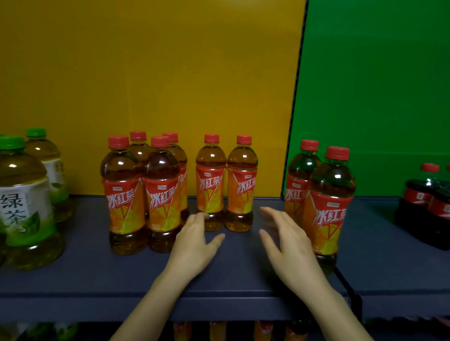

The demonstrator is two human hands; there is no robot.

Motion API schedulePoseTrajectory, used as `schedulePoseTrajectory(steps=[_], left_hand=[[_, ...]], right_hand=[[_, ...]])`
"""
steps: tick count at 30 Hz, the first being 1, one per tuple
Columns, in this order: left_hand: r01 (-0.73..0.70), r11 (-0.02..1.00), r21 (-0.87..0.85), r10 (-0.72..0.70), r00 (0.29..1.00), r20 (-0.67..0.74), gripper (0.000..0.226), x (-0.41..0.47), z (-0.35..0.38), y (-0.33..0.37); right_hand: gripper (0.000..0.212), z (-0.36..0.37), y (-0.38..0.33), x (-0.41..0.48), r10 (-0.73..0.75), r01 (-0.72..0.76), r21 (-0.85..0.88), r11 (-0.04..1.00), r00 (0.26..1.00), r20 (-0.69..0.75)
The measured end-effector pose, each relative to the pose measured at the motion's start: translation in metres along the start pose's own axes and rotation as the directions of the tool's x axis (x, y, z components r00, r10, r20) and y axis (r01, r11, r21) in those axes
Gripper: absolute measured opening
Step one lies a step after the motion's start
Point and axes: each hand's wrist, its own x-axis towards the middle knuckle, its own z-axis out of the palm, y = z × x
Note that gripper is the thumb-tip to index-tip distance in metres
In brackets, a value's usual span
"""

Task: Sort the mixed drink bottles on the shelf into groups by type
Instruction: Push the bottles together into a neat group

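Both bare hands reach over the dark shelf [90,272], left hand [193,242] and right hand [287,247] with fingers spread and holding nothing, flanking two upright iced tea bottles [224,193], green tea bottles [19,200] far left, cola bottles [434,205] far right.

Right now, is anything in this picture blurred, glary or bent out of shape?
Head view: the right hand has motion-smeared fingers, while the left hand is sharper; small white glare spots sit on the iced tea bottles; the wide lens bows the shelf edge and tilts the green tea bottles at the left; the lower shelf is dim and soft.
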Motion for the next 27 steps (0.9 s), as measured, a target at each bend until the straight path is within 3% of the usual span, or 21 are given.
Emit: schedulePoseTrajectory(steps=[3, 6, 8, 11, 13, 15, 18, 22, 27], left_hand=[[-0.066, 0.997, 0.028, 0.067, 0.997, -0.043, 0.028, -0.014, 0.0, 0.004], [-0.111, 0.994, 0.017, 0.112, 0.992, -0.049, 0.018, -0.016, 0.008, 0.013], [-0.137, 0.991, -0.003, 0.137, 0.99, -0.037, 0.017, -0.014, 0.015, 0.02], [-0.165, 0.986, -0.01, 0.165, 0.986, 0.0, 0.017, -0.007, 0.027, 0.03], [-0.178, 0.984, -0.016, 0.179, 0.984, 0.022, 0.019, -0.003, 0.035, 0.036], [-0.192, 0.981, -0.03, 0.193, 0.98, 0.04, 0.024, 0.001, 0.041, 0.042], [-0.21, 0.976, -0.066, 0.214, 0.974, 0.074, 0.039, 0.01, 0.05, 0.051], [-0.199, 0.965, -0.17, 0.222, 0.967, 0.127, 0.067, 0.027, 0.059, 0.069], [-0.05, 0.908, -0.416, 0.173, 0.949, 0.262, 0.096, 0.048, 0.073, 0.092]], right_hand=[[0.03, -0.028, 0.001, -0.025, -0.077, 0.07, -0.061, 0.996, 0.99, -0.121], [0.022, -0.048, 0.008, -0.039, -0.031, 0.006, -0.075, 0.997, 0.936, -0.35], [0.037, -0.053, 0.018, -0.041, 0.071, -0.097, -0.038, 0.995, 0.897, -0.437], [0.082, -0.053, 0.033, -0.038, 0.278, -0.272, 0.069, 0.96, 0.883, -0.378], [0.091, -0.05, 0.037, -0.032, 0.382, -0.361, 0.13, 0.924, 0.89, -0.248], [0.078, -0.046, 0.042, -0.028, 0.434, -0.412, 0.16, 0.897, 0.889, -0.143], [0.057, -0.046, 0.046, -0.025, 0.442, -0.416, 0.184, 0.89, 0.887, -0.132], [0.059, -0.056, 0.044, -0.03, 0.438, -0.396, 0.228, 0.89, 0.881, -0.178], [0.056, -0.078, 0.048, -0.043, 0.425, -0.372, 0.229, 0.9, 0.865, -0.266]])
